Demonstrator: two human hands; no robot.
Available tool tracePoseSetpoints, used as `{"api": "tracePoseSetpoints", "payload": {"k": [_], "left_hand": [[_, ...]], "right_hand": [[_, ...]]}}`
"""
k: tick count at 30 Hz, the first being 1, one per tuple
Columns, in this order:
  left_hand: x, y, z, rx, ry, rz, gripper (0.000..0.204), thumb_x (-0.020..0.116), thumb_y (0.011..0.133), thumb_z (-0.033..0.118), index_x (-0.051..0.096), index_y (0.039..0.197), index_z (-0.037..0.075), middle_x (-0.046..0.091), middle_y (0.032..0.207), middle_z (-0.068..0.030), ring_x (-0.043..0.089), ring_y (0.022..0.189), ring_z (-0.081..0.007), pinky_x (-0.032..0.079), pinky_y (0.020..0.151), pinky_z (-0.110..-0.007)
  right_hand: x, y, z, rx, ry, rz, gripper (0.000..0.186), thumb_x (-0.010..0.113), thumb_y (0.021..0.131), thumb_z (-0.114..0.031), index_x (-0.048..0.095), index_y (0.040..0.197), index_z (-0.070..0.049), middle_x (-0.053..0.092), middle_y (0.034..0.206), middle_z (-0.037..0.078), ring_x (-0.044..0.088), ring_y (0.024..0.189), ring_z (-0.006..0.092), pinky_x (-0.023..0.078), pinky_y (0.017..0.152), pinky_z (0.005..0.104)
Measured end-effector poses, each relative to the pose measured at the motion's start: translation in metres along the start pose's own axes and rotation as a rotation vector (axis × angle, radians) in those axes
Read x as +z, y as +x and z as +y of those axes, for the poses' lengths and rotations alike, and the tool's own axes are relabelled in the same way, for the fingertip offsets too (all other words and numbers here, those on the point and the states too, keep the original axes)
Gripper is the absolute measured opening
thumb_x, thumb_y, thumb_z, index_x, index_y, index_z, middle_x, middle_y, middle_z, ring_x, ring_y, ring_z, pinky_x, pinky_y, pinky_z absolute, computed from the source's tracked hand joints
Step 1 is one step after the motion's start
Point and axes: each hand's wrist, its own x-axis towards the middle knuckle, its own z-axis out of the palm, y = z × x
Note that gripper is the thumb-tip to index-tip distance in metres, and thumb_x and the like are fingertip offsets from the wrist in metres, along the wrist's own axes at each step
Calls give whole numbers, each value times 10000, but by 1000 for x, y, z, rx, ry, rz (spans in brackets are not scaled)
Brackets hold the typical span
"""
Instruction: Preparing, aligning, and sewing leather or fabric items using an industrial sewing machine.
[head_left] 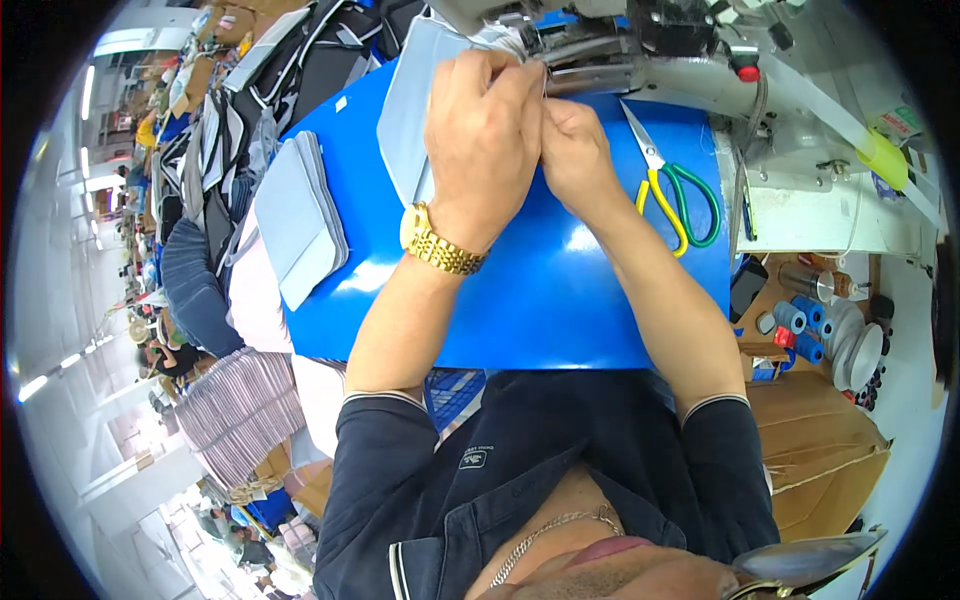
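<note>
Head view: two bare hands meet above the blue tabletop (520, 320), close to the sewing machine (685, 78). Left hand (485, 130), gold watch (445, 253) at wrist: knuckles up, fingers curled. Right hand (577, 150) close against it, fingers bent inward. Grip of each: fingers drawn together; cannot tell whether anything is pinched, fingertips mostly hidden. Light grey panel (402, 125) on the tabletop, left of the left hand and partly covered by it, far end near the machine. Stack of grey panels (298, 220) farther left. Scissors (655, 163), yellow and green handles, right of the right hand, blades pointing away from the wearer.
</note>
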Motion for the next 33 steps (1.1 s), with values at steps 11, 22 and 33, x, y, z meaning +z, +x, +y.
{"api": "tracePoseSetpoints", "payload": {"k": [11,22,33], "left_hand": [[-36,8,3,-85,-160,-232,222,721,953,221,807,1097,77,705,1187,-173,662,1062,-334,519,920,-409],[-58,-93,74,-165,-235,-46,436,843,819,340,773,1164,82,640,1261,-178,592,1101,-367,478,948,-455],[-31,-53,42,-185,-271,21,260,838,823,207,787,1042,77,662,1095,-137,599,946,-288,495,791,-385]], "right_hand": [[-52,-12,-59,226,-81,-320,157,659,915,-92,696,783,-15,630,705,-52,534,677,17,425,582,245],[-43,-95,-69,305,14,-341,278,646,1049,-230,735,898,-14,693,711,26,628,607,78,471,538,219],[-46,-48,-73,228,-88,-325,325,625,1062,-298,749,948,-20,698,737,23,609,611,61,461,543,222]]}}
